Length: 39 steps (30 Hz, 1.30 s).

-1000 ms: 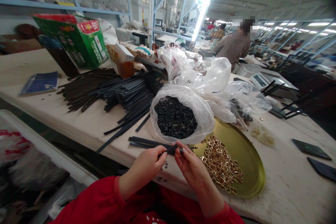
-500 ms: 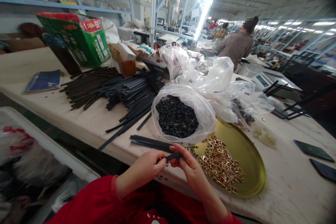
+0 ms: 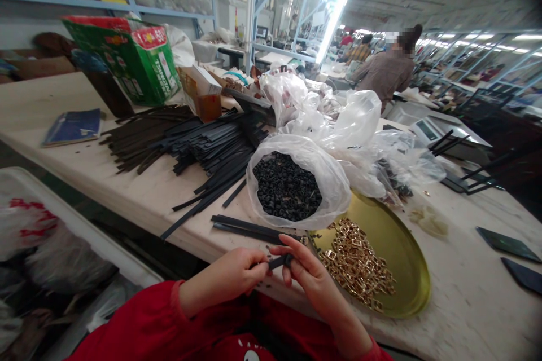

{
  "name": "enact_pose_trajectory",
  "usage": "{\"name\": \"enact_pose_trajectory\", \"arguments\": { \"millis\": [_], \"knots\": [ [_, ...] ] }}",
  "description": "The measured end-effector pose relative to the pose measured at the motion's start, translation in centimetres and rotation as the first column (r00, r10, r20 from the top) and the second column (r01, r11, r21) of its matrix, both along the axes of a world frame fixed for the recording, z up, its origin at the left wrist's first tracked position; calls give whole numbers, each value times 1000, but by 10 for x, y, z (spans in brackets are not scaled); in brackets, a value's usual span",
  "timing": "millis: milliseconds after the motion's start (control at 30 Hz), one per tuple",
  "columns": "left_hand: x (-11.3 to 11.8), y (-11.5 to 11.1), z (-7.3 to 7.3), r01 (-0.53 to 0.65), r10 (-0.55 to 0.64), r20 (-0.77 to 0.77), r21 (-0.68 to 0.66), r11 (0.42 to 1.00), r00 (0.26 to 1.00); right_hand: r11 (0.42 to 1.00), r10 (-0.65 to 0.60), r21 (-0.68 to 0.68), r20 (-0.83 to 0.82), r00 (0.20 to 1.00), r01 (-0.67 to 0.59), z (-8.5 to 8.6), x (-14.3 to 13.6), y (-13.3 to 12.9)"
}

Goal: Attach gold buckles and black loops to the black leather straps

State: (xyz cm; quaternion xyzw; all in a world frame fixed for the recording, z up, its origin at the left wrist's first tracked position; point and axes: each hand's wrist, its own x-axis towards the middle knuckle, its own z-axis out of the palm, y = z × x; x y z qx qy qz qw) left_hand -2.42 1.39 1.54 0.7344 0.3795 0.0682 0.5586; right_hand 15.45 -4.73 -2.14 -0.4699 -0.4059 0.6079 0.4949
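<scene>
My left hand [image 3: 243,272] pinches a short black strap [image 3: 277,263] between thumb and fingers, just in front of the table edge. At the strap's other end a small dark loop shows, and my right hand [image 3: 308,272] grips there, its index finger raised and bent. Behind my hands lie several black straps [image 3: 249,229] side by side. A white plastic bag [image 3: 334,192], rolled open, holds many small black loops [image 3: 285,186]. To the right, gold metal buckles [image 3: 359,262] are heaped on a round gold tray [image 3: 409,259].
Bundles of dark strips [image 3: 212,144] spread across the table's left part, near a blue booklet [image 3: 74,126] and a green carton [image 3: 127,65]. Clear plastic bags [image 3: 359,118] crowd the back. Two dark flat objects [image 3: 508,243] lie far right. A co-worker [image 3: 385,70] stands beyond.
My right hand's fingers have opened out a little and lifted, baring more of the strap's looped end. My left hand keeps its pinch. The view has shifted slightly.
</scene>
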Motion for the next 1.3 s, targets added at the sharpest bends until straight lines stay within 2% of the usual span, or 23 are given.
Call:
{"name": "enact_pose_trajectory", "arguments": {
  "millis": [67,167,267,367,467,600,733,900,1000,1100,1200,1300],
  "knots": [
    [1,-1,0,46,-45,33,-44,998,998,998,65,3,66,996,-66,0,0,-2],
    [4,-3,-1,87,-88,64,20,996,994,996,92,-14,79,993,-91,-2,-1,-3],
    [6,-5,-4,87,-90,19,133,987,996,998,13,-59,52,999,-10,-8,-2,-1],
    [6,-8,-10,69,-58,-58,208,976,997,997,-56,-40,197,979,65,-19,-3,-2],
    [7,-11,-15,82,-57,-98,273,959,994,997,-77,11,311,947,77,-29,-6,-7],
    [10,-17,-20,67,-14,-165,325,943,986,995,-96,54,339,936,83,-37,-11,-17],
    [11,-20,-21,10,27,-128,284,959,991,984,-176,73,304,936,162,-33,-14,-22],
    [14,-24,-25,-32,44,-58,187,982,997,985,-172,57,275,946,163,-26,-21,-24],
    [16,-28,-27,-70,77,-32,174,982,997,979,-199,-1,160,967,202,-28,-24,-25],
    [17,-29,-24,-50,49,15,146,988,999,967,-225,-112,32,974,227,-30,-24,-25],
    [19,-28,-21,-27,27,0,173,985,1000,942,-292,-205,-97,952,268,-32,-27,-23],
    [22,-28,-24,-32,45,-49,228,973,998,922,-359,-214,-162,919,323,-33,-33,-22]
  ]
}}
